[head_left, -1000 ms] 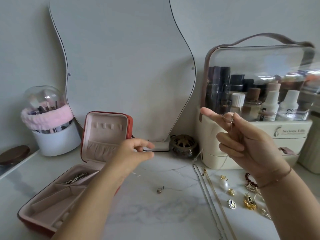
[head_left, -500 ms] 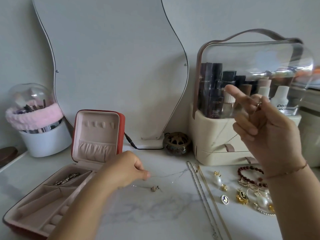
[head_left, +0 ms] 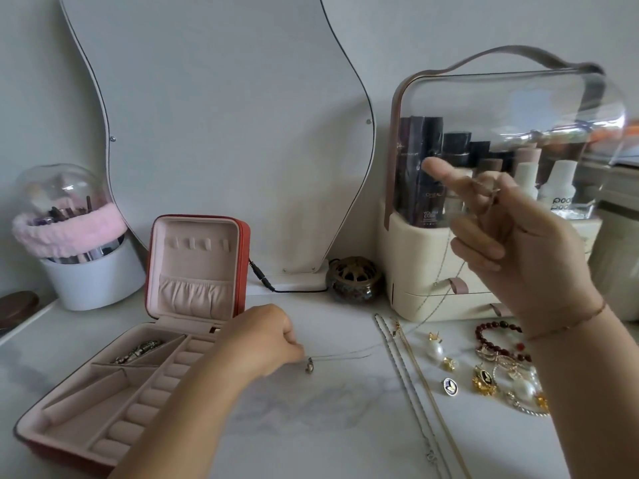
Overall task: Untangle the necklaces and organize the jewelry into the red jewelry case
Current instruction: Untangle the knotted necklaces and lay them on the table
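Faintly, "L'OREAL" marks a dark tube [head_left: 428, 188]; hands [head_left: 264, 337] [head_left: 525, 247] pinch necklace [head_left: 308, 366].

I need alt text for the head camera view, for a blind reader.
Two hands hold a thin necklace over a marble table: the left hand pinches it near its pendant, the right hand holds the other end raised. An open red jewelry case lies left.
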